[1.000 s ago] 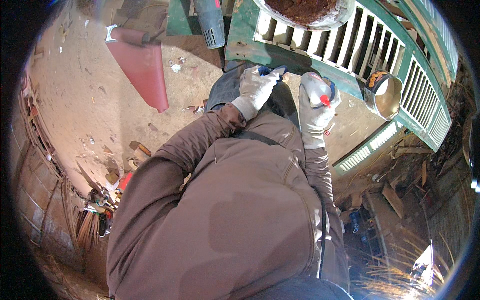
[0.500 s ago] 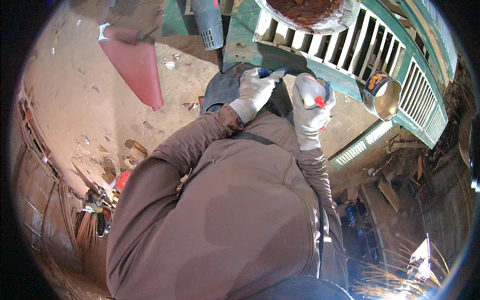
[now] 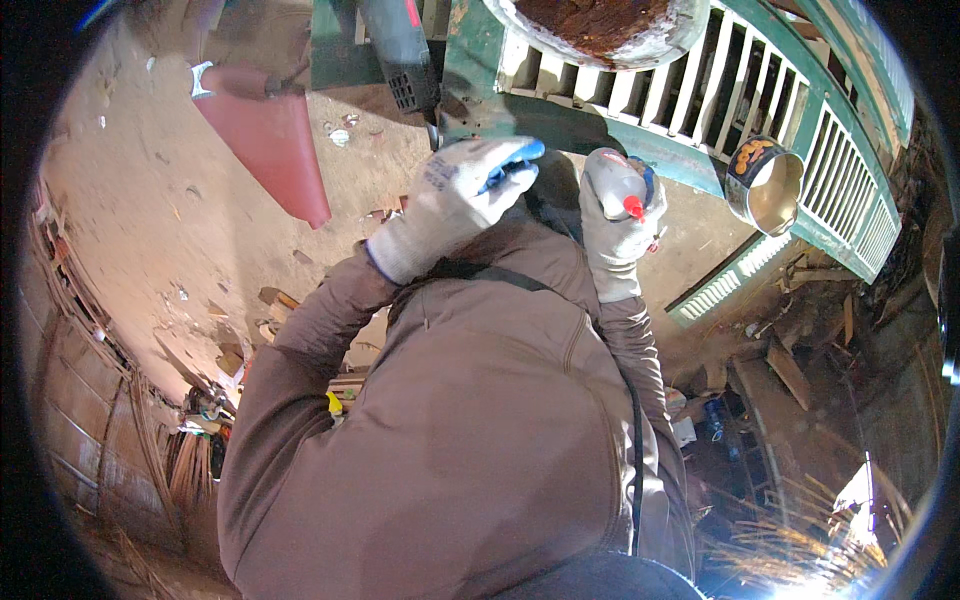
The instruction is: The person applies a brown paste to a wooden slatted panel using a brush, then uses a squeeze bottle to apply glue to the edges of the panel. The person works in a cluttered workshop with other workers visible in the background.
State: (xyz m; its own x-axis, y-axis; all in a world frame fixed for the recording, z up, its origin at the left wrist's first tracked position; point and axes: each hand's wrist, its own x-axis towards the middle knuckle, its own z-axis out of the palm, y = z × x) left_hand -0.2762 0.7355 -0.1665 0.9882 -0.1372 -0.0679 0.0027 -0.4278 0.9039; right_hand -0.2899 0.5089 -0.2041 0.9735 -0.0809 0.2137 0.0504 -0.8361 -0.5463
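My right hand [image 3: 612, 240], in a white glove with blue on its fingers, is wrapped round a pale squeeze bottle [image 3: 615, 183] with a red tip. The bottle's tip points toward my body. To its left, my left hand [image 3: 455, 200] is raised in front of my lap in a matching glove. Its fingers curl toward the thumb; whatever may be between them is hidden. Just beyond the left hand is a grey power tool [image 3: 397, 60], its lower end close to the glove.
A slatted green-and-white frame [image 3: 660, 140] runs along the far right, with a basin of brown material [image 3: 590, 60] on it. An open can [image 3: 765, 185] is right of the bottle. A dark red tapered piece [image 3: 265, 145] lies left. Sparks [image 3: 800, 530] glow at lower right.
My left hand has drawn back left and nearer my body, and its wrist has turned so the blue palm side shows. My right hand with the squeeze bottle has barely moved.
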